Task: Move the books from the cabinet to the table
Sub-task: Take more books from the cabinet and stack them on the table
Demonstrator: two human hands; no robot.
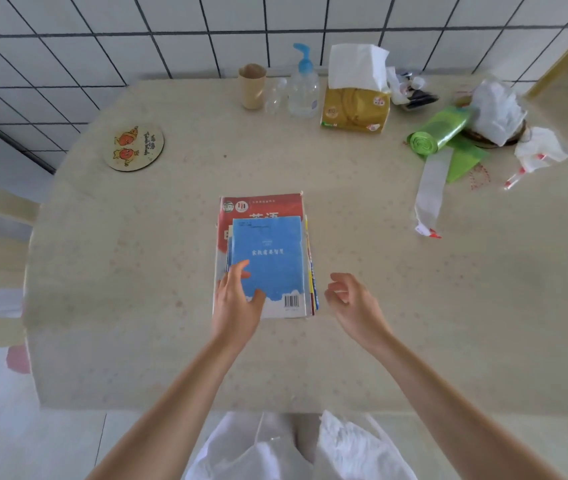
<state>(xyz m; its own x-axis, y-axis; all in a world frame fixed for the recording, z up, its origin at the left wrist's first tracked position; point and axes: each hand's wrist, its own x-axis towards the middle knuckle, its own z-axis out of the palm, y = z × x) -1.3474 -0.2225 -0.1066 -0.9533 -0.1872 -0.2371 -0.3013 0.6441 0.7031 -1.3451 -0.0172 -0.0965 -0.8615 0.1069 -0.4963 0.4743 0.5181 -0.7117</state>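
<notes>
Head view: the stack of books [265, 258] lies flat on the table [137, 271], mid-surface, straight ahead of you. A blue book sits on top, w/ a bigger red one under it poking out at the far end. The stack's long axis runs away from you, barcode end nearest.

Your left hand [237, 299] is over the near-left corner, fingers loosely spread, tips on or just above the blue cover; can't tell if they press. It pinches nothing.

Your right hand [351, 303] is just beside the stack's right edge, apart from it, fingers loosely curled and holding nothing.

So the left is the nearer hand. My read: books are delivered. If they need squaring, push from both long sides, since the edges on the right side look a bit fanned.
</notes>
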